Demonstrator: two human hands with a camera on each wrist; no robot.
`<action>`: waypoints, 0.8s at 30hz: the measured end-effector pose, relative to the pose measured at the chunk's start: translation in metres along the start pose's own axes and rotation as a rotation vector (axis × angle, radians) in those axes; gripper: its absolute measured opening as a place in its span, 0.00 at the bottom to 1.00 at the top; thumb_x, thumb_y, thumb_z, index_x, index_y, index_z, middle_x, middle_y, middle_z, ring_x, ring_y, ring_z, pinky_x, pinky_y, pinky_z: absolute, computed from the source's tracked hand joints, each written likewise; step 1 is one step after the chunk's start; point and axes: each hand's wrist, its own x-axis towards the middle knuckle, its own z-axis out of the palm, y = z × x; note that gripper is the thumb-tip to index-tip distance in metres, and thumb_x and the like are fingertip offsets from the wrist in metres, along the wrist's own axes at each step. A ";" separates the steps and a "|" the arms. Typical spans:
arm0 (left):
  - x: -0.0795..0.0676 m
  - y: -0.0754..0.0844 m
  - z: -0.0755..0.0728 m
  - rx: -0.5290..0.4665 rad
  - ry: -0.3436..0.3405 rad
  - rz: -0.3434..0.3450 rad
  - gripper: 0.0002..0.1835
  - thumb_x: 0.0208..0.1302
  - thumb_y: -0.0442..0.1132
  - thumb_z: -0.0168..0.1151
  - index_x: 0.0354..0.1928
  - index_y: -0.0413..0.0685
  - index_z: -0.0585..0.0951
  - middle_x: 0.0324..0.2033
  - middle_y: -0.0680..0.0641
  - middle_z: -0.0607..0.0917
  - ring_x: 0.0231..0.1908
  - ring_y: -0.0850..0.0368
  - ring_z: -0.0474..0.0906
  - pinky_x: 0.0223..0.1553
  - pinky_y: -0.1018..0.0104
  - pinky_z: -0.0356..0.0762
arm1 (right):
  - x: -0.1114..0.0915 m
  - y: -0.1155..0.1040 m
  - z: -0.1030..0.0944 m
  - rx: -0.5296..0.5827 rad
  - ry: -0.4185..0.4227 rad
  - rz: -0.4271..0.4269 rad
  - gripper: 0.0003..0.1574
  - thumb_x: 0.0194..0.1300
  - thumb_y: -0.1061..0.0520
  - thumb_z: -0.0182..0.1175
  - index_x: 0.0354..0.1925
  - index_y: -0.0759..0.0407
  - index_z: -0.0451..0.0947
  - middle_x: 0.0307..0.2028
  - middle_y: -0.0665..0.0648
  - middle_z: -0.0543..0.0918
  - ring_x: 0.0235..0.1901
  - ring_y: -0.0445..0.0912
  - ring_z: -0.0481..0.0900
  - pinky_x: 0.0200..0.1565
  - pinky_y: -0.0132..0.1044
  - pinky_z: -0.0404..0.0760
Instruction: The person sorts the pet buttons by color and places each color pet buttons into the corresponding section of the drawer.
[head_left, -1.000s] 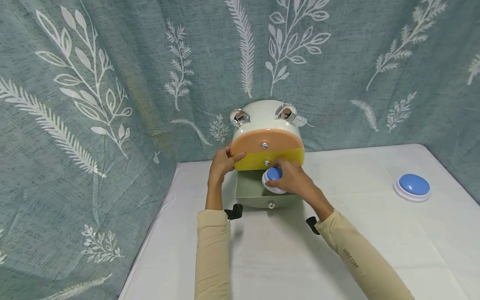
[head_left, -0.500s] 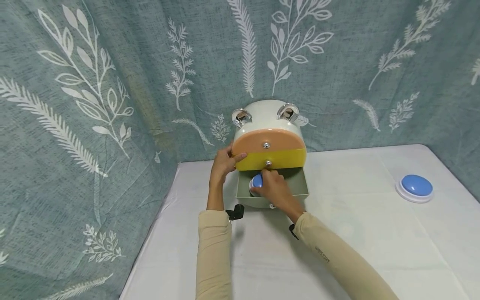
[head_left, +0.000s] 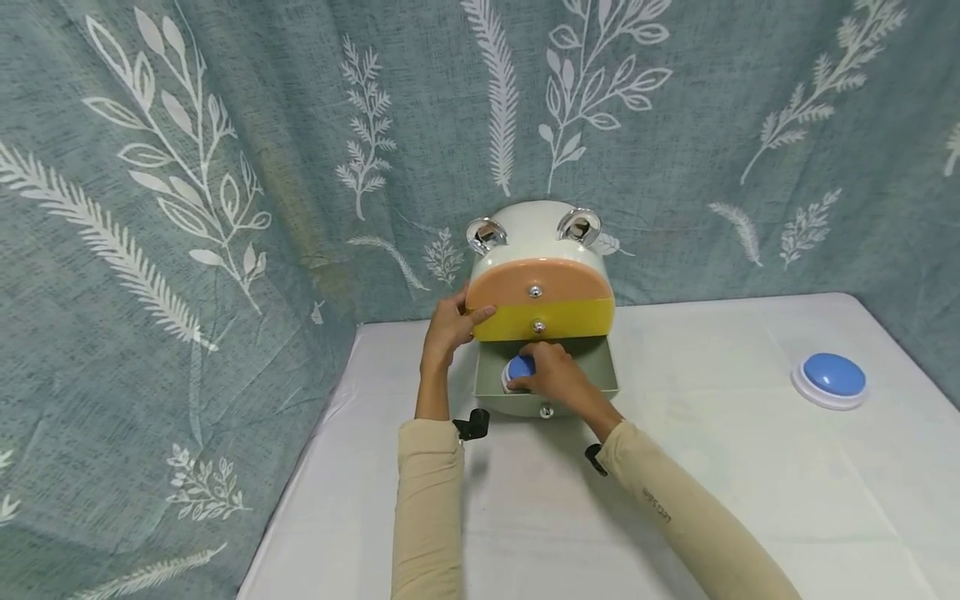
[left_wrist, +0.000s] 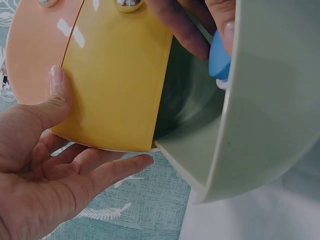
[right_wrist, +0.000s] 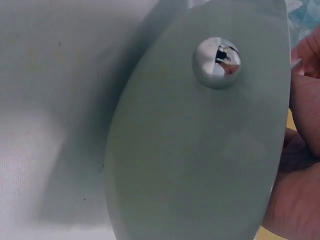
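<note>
A small frog-shaped drawer cabinet (head_left: 547, 233) stands at the back, with orange and yellow drawers in and its green bottom drawer (head_left: 510, 406) pulled out. My left hand (head_left: 447, 327) holds the cabinet's left side, thumb on the front (left_wrist: 59, 92), fingers along the side. Inside the green drawer, my right hand (head_left: 558, 375) grips a blue-topped, white-rimmed push button (head_left: 519, 368) by its edges, near the left wall. In the left wrist view the button (left_wrist: 218, 60) is partly hidden by fingers and the drawer front. The right wrist view is mostly filled by the drawer front (right_wrist: 195, 150).
Another blue and white push button (head_left: 831, 377) lies on the white-covered table (head_left: 712, 375) at the right. A patterned teal curtain (head_left: 420, 167) hangs behind and along the left. A silver knob (right_wrist: 216, 62) sticks out of the drawer front.
My right hand has carried the push button left and down into the open drawer, and over the last half second has shifted only slightly. The left hand stays at the cabinet.
</note>
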 end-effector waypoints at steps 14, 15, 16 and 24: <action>0.000 0.000 0.002 0.010 0.006 -0.021 0.42 0.74 0.50 0.66 0.83 0.57 0.58 0.73 0.43 0.76 0.50 0.51 0.79 0.54 0.48 0.81 | -0.012 -0.001 -0.016 -0.051 0.020 -0.026 0.31 0.63 0.54 0.76 0.60 0.66 0.83 0.58 0.64 0.87 0.59 0.59 0.83 0.62 0.54 0.82; 0.000 0.000 0.002 0.007 0.004 -0.024 0.42 0.74 0.50 0.66 0.83 0.58 0.58 0.73 0.43 0.76 0.52 0.50 0.79 0.55 0.47 0.81 | -0.014 -0.002 -0.018 -0.052 0.031 -0.029 0.29 0.64 0.54 0.75 0.60 0.65 0.83 0.58 0.64 0.87 0.60 0.60 0.83 0.62 0.54 0.82; 0.000 0.000 0.002 0.004 0.002 -0.027 0.42 0.74 0.50 0.66 0.83 0.58 0.58 0.74 0.43 0.76 0.53 0.49 0.79 0.56 0.46 0.81 | -0.017 -0.002 -0.019 -0.046 0.047 -0.041 0.27 0.64 0.55 0.75 0.59 0.66 0.84 0.57 0.64 0.88 0.59 0.60 0.84 0.62 0.55 0.82; -0.001 0.001 0.001 -0.009 0.002 -0.029 0.42 0.73 0.51 0.67 0.82 0.57 0.58 0.74 0.42 0.75 0.58 0.47 0.79 0.56 0.47 0.82 | -0.052 0.014 -0.047 0.022 0.338 -0.163 0.13 0.65 0.62 0.71 0.46 0.69 0.87 0.45 0.66 0.90 0.48 0.60 0.88 0.52 0.54 0.85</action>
